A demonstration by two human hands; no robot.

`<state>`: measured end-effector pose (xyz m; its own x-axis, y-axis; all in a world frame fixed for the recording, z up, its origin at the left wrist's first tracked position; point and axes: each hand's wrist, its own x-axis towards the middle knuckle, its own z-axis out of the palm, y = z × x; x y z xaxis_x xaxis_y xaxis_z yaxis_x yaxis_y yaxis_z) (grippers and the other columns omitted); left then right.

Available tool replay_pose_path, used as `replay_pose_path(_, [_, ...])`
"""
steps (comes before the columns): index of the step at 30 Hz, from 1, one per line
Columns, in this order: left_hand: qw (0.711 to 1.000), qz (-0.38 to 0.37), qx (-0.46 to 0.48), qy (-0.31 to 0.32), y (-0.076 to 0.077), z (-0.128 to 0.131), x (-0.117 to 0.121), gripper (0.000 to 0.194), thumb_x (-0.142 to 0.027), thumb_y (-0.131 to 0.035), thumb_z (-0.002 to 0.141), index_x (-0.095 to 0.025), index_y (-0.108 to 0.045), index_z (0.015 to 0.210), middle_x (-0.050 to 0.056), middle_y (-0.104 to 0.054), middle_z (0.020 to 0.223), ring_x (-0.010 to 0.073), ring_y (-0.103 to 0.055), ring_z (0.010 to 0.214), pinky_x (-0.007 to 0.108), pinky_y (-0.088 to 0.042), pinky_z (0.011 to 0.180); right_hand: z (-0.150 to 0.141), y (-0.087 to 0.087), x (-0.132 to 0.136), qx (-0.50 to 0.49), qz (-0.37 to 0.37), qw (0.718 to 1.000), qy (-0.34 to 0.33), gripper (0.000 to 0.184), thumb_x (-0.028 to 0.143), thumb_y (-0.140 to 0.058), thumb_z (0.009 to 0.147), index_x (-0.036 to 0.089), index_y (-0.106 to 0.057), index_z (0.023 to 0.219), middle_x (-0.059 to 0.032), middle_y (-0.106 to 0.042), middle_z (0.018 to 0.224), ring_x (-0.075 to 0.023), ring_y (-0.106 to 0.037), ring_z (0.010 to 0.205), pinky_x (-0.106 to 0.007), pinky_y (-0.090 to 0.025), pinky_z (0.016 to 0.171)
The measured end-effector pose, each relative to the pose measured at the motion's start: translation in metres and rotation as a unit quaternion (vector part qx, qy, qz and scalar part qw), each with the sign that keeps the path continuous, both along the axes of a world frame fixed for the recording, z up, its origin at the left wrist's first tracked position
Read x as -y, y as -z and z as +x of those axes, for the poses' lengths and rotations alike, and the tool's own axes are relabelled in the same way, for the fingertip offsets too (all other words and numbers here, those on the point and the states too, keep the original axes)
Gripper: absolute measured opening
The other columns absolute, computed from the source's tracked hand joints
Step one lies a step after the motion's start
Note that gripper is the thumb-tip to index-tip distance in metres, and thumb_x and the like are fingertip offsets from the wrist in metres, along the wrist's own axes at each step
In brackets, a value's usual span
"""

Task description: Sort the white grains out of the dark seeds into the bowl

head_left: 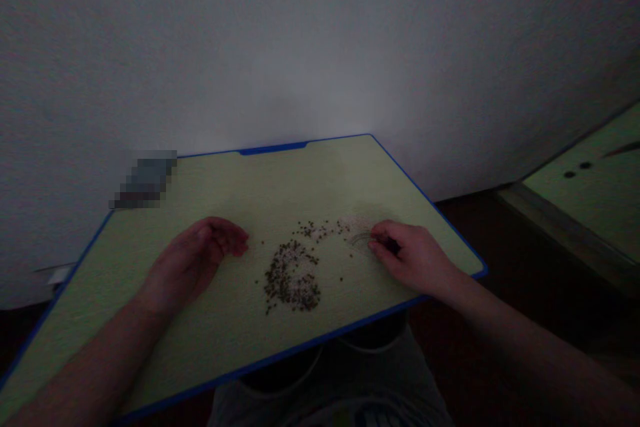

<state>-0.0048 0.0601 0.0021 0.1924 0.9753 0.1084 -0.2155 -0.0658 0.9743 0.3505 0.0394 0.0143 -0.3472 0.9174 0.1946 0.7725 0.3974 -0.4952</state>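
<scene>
A mixed heap of small dark beads or seeds and pale grains (293,280) lies on the light-topped table (200,347), near its front middle. A thinner trail of dark pieces and pale grains (320,230) stretches behind it toward the right. My right hand (413,253) is at the right end of that trail, thumb and fingers pinched together. Whatever is between those fingertips is too small and dark to make out. To the left of the heap rests my left hand (200,253), its fingers loosely bent and no object visible in it.
The table has a blue rim (340,330) and stands against a pale wall (310,47). A blurred-out flat object (147,180) lies at the back left corner. A light panel with dark round holes (595,170) stands at the right. My legs are below the front edge.
</scene>
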Motion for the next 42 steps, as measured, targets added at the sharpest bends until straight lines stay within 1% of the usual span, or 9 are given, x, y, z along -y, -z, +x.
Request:
replay_pose_path(5, [1.0,0.003,-0.003,0.0,0.0,-0.001,0.0,0.034,-0.047,-0.064,0.078,-0.015,-0.074,0.085,0.01,-0.071,0.082,0.0196,-0.064,0.069,0.031,-0.053,0.066,0.002,0.002,-0.007,0.015,0.026,0.997,0.065,0.007,0.024,-0.054,0.085,0.019,-0.059,0.086,-0.0006,-0.063,0.067,-0.0152,-0.057,0.059,-0.027,-0.039,0.056])
replay_pose_path(7, [1.0,0.007,-0.001,0.004,0.002,-0.002,0.0,0.033,-0.045,-0.063,0.079,-0.015,-0.073,0.086,0.011,-0.071,0.083,0.0203,-0.064,0.071,0.032,-0.053,0.067,0.004,0.001,-0.008,0.003,0.033,0.997,0.074,0.008,0.025,-0.054,0.085,0.019,-0.059,0.087,-0.0003,-0.063,0.067,-0.0149,-0.057,0.059,-0.027,-0.039,0.056])
replay_pose_path(10, [1.0,0.014,0.0,0.009,0.004,-0.004,-0.001,0.032,-0.043,-0.06,0.082,-0.014,-0.073,0.089,0.012,-0.071,0.085,0.0205,-0.064,0.072,0.032,-0.052,0.068,0.003,-0.001,-0.006,-0.026,0.021,0.999,0.038,0.007,0.025,-0.055,0.086,0.02,-0.059,0.087,0.0004,-0.063,0.068,-0.0139,-0.058,0.06,-0.026,-0.04,0.057])
replay_pose_path(14, [1.0,0.018,0.001,0.012,0.004,-0.003,-0.001,0.033,-0.044,-0.06,0.082,-0.014,-0.073,0.088,0.011,-0.071,0.084,0.0197,-0.063,0.07,0.031,-0.052,0.067,0.0,-0.003,0.0,-0.008,0.009,1.0,-0.008,0.005,0.021,-0.053,0.085,0.02,-0.059,0.086,0.0007,-0.063,0.069,-0.0135,-0.057,0.06,-0.025,-0.039,0.057])
replay_pose_path(19, [1.0,0.013,0.004,0.005,0.0,-0.001,0.0,0.032,-0.043,-0.062,0.081,-0.014,-0.073,0.086,0.012,-0.071,0.082,0.0203,-0.063,0.069,0.032,-0.052,0.066,0.003,-0.003,0.007,-0.008,0.012,1.0,0.003,0.004,0.021,-0.054,0.084,0.02,-0.058,0.083,0.0007,-0.062,0.067,-0.0136,-0.056,0.059,-0.025,-0.039,0.056])
replay_pose_path(26, [1.0,0.006,0.01,0.016,0.002,-0.003,-0.001,0.034,-0.044,-0.061,0.081,-0.014,-0.073,0.088,0.011,-0.071,0.084,0.0198,-0.064,0.072,0.03,-0.052,0.068,-0.002,0.0,0.013,-0.015,0.007,1.0,-0.019,0.004,0.02,-0.054,0.084,0.02,-0.058,0.082,0.0017,-0.06,0.066,-0.0124,-0.056,0.058,-0.024,-0.039,0.056])
replay_pose_path(34, [1.0,0.008,0.002,0.01,0.0,-0.001,-0.001,0.032,-0.044,-0.062,0.081,-0.015,-0.074,0.086,0.01,-0.071,0.082,0.0195,-0.064,0.069,0.03,-0.052,0.066,-0.006,0.002,-0.002,0.006,0.033,0.998,0.053,0.005,0.022,-0.054,0.084,0.019,-0.058,0.083,0.0005,-0.061,0.065,-0.0134,-0.055,0.055,-0.025,-0.037,0.053])
replay_pose_path(38, [1.0,0.006,0.005,0.011,0.0,-0.001,0.0,0.034,-0.046,-0.063,0.079,-0.015,-0.074,0.086,0.01,-0.072,0.082,0.0195,-0.064,0.069,0.03,-0.052,0.066,-0.006,0.002,-0.006,0.005,0.03,0.999,0.015,0.006,0.022,-0.054,0.084,0.019,-0.059,0.087,0.0004,-0.062,0.067,-0.0135,-0.056,0.058,-0.025,-0.038,0.056])
replay_pose_path(42, [1.0,0.002,0.006,0.01,0.001,-0.001,0.0,0.031,-0.043,-0.061,0.081,-0.016,-0.074,0.086,0.01,-0.072,0.084,0.0193,-0.064,0.07,0.03,-0.052,0.067,-0.009,0.001,-0.003,0.003,0.004,1.0,-0.031,0.006,0.021,-0.053,0.085,0.019,-0.059,0.087,-0.0002,-0.063,0.071,-0.0138,-0.058,0.063,-0.025,-0.04,0.059])
